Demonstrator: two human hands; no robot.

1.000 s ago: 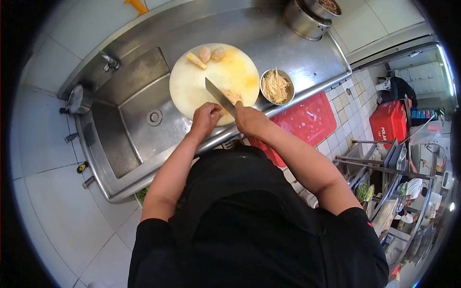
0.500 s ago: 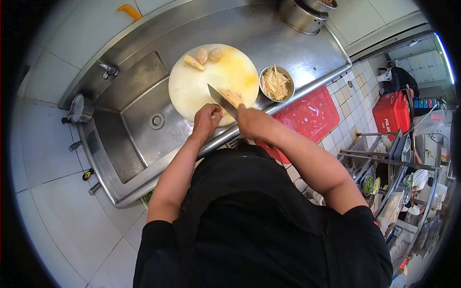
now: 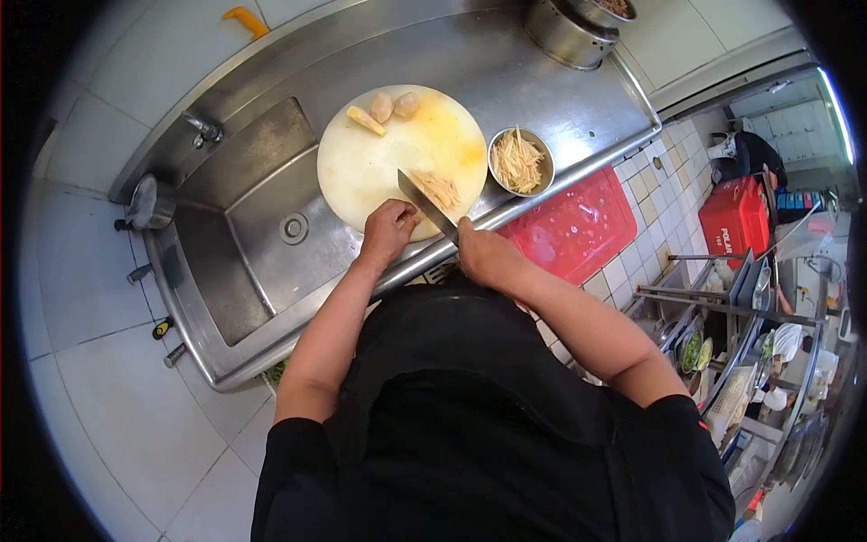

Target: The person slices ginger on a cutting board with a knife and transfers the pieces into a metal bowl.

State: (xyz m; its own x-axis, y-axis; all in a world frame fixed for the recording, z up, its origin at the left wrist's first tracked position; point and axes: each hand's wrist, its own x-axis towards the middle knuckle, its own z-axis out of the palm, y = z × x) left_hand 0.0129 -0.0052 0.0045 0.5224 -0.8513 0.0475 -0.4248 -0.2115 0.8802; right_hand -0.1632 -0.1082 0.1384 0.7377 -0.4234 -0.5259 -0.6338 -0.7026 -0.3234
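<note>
A round white cutting board (image 3: 348,176) lies on the steel counter. My right hand (image 3: 488,256) grips a broad knife (image 3: 424,200), its blade pointing up and left over the board. Beside the blade, on its right, lies a pile of pale thin strips (image 3: 438,190). My left hand (image 3: 390,228) is at the board's near edge, left of the blade, with its fingers curled together; whatever is under them is too small to name. Several pale pieces (image 3: 380,107) sit near the board's far edge. A metal bowl (image 3: 542,183) of similar strips stands to the right.
The steel sink (image 3: 248,271) with its tap (image 3: 203,131) is on the left. Metal pots (image 3: 564,34) stand at the far right of the counter. A red tray (image 3: 587,226) is below the counter's edge. A shelf rack and a red cooler (image 3: 730,221) are farther right.
My right hand and the knife have shifted slightly right and nearer my body. More of the strips shows beside the blade. My left hand has barely moved.
</note>
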